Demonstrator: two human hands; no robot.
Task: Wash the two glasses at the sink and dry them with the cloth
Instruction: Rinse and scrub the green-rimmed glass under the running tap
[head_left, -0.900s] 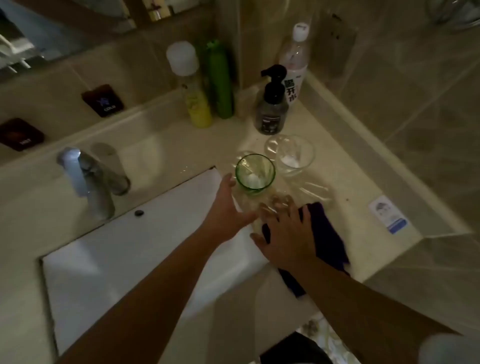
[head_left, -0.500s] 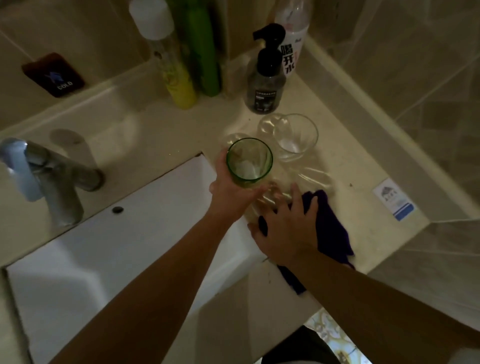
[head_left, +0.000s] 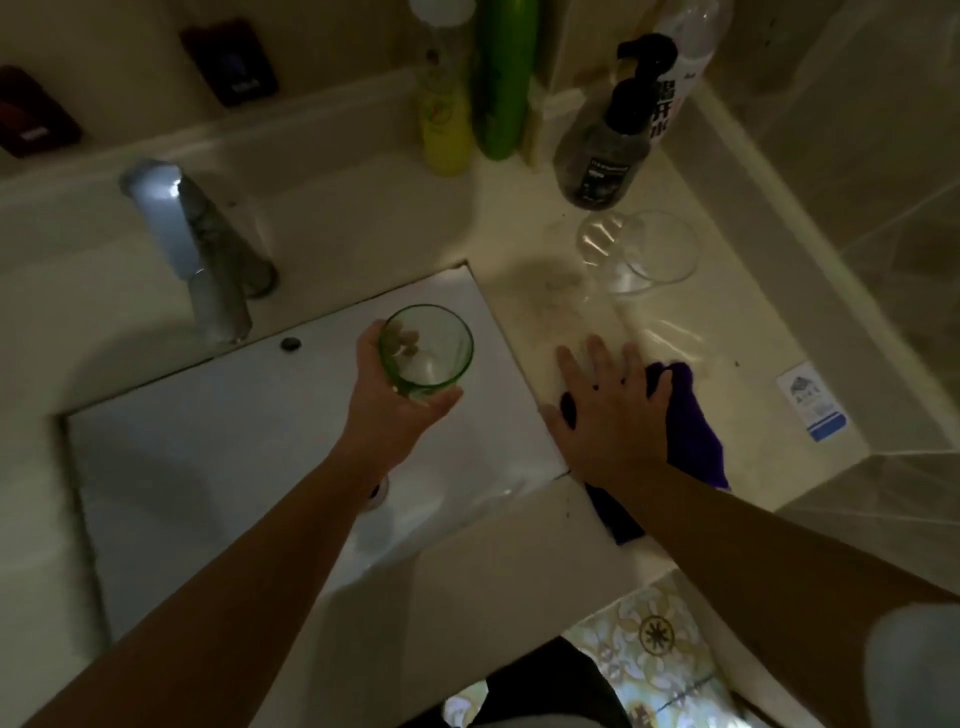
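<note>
My left hand (head_left: 387, 400) grips a green-tinted glass (head_left: 434, 353) and holds it upright over the white sink basin (head_left: 218, 431), right of the faucet (head_left: 202, 254). A clear glass (head_left: 649, 254) stands on the counter at the back right, near the pump bottle. My right hand (head_left: 610, 410) lies flat with fingers spread on the counter, partly covering a dark purple cloth (head_left: 691, 431).
A dark pump bottle (head_left: 605, 156), a white-labelled bottle (head_left: 675, 83), a green can (head_left: 501, 78) and a yellow spray bottle (head_left: 444, 119) stand along the back ledge. A tiled wall edge (head_left: 810, 249) bounds the counter on the right. A sticker (head_left: 810, 408) lies near it.
My left hand has lifted the green glass off the counter and carried it left over the basin. My right hand stays flat on the cloth. The clear glass has not moved.
</note>
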